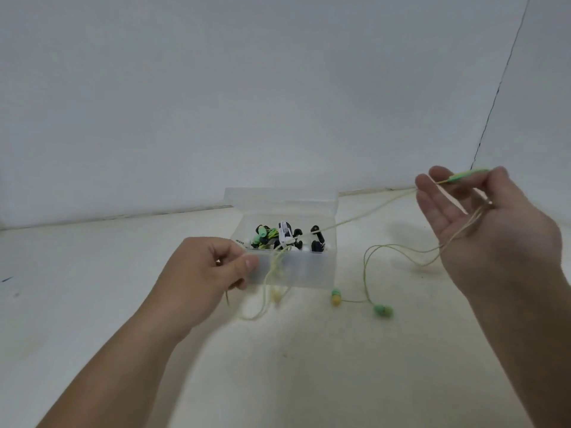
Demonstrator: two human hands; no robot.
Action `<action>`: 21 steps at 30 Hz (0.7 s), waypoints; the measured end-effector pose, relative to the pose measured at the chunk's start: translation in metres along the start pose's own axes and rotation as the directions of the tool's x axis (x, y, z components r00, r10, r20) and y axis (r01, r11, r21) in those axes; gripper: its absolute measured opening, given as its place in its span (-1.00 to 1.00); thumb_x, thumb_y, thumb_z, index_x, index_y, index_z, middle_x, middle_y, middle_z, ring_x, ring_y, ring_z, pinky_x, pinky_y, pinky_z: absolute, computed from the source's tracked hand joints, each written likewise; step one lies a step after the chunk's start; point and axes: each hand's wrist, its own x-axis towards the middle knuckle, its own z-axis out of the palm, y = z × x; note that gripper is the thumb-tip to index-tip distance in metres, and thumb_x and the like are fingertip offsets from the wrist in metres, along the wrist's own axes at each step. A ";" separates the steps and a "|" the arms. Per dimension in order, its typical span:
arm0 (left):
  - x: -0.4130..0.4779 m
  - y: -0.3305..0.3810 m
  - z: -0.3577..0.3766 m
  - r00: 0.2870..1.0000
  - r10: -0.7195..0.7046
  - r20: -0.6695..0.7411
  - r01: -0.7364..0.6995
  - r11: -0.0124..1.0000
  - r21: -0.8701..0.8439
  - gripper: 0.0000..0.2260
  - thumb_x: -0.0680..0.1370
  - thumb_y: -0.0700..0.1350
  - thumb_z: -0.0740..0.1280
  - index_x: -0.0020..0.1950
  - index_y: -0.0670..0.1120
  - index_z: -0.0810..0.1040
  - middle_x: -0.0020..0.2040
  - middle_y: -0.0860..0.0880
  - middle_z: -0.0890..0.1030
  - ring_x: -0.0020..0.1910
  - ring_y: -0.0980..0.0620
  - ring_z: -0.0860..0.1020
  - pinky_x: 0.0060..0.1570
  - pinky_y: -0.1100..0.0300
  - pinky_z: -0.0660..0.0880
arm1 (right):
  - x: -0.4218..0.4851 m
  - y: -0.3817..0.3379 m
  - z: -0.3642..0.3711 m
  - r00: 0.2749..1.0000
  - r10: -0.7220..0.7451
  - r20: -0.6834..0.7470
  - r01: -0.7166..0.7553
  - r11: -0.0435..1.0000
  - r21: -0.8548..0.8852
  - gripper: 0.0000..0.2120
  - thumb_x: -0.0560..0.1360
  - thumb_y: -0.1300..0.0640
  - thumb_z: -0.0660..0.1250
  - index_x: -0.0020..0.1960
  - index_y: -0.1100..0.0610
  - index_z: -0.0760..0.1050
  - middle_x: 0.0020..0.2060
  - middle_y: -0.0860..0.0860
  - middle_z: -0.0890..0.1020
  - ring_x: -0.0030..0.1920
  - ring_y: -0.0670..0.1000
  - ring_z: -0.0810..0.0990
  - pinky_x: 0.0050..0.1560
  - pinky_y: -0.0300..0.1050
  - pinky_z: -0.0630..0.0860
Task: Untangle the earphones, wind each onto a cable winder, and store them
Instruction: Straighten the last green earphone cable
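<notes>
Step in hand: untangling. Left hand (210, 267), at 9 o'clock of clear box (309, 274), curled, pinching yellow cord (364, 216) at front wall. Right hand (482, 220), at 3 o'clock, palm open, cord looped across; grip on green plug (466, 176) cannot be told. Earbuds (383, 311) lying at 5 o'clock. Next: ease cord clear of box contents (287, 234) without snagging.

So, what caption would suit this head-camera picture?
Right hand holds the green plug of a yellow earphone cable; left hand pinches the cable beside an open clear plastic box.
</notes>
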 end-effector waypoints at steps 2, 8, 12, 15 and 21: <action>0.003 -0.002 0.000 0.995 -0.072 -0.064 0.058 0.979 -0.197 -0.78 0.60 -0.19 0.34 -0.23 -0.16 0.66 -0.45 -0.12 0.49 -0.38 0.03 0.55 -0.23 0.18 0.47 | 0.002 0.001 -0.004 0.987 -0.086 -0.136 0.063 0.984 -0.168 -0.77 0.58 0.19 0.21 -0.24 0.15 0.49 -0.03 0.11 0.71 -0.01 0.12 0.73 0.04 -0.08 0.65; 0.002 0.007 -0.001 0.968 -0.243 0.065 0.234 0.776 -0.585 -0.86 0.51 -0.15 0.39 -0.23 -0.12 0.51 -0.43 0.04 0.18 -0.52 0.09 0.19 -0.54 0.28 0.21 | 0.007 0.014 -0.010 0.948 -0.230 -0.218 0.072 0.827 -0.558 -0.64 0.59 0.05 0.24 -0.35 0.01 0.62 -0.19 -0.09 0.61 -0.02 -0.04 0.63 0.08 -0.16 0.53; 0.001 0.005 -0.007 0.945 -0.186 -0.270 0.165 0.981 -0.102 -0.52 0.33 -0.24 0.52 -0.42 -0.01 0.18 -0.45 0.02 0.14 -0.45 0.00 0.08 -0.35 0.13 0.04 | 0.004 0.011 -0.011 0.904 -0.389 -0.180 0.168 0.708 -0.686 -0.65 0.61 0.00 0.19 -0.29 -0.03 0.60 -0.41 -0.09 0.39 -0.46 -0.14 0.33 -0.39 -0.26 0.28; 0.005 0.002 -0.016 0.836 -0.365 -0.410 0.232 0.911 -0.340 -0.53 0.42 -0.08 0.49 -0.40 0.00 0.18 -0.44 -0.02 0.16 -0.50 -0.02 0.10 -0.35 0.11 0.06 | 0.004 0.008 -0.013 0.869 -0.470 -0.157 0.222 0.652 -0.725 -0.66 0.58 -0.02 0.18 -0.30 -0.08 0.59 -0.65 -0.16 0.23 -0.54 -0.09 0.21 -0.40 -0.16 0.21; 0.008 -0.004 -0.012 0.807 -0.461 -0.369 0.304 0.860 -0.409 -0.55 0.47 0.01 0.47 -0.38 -0.01 0.21 -0.47 -0.01 0.19 -0.51 -0.01 0.13 -0.40 0.17 0.08 | 0.004 0.011 -0.013 0.861 -0.499 -0.099 0.246 0.577 -0.779 -0.66 0.57 -0.03 0.15 -0.30 -0.07 0.58 -0.70 -0.18 0.28 -0.50 -0.08 0.26 -0.31 -0.12 0.24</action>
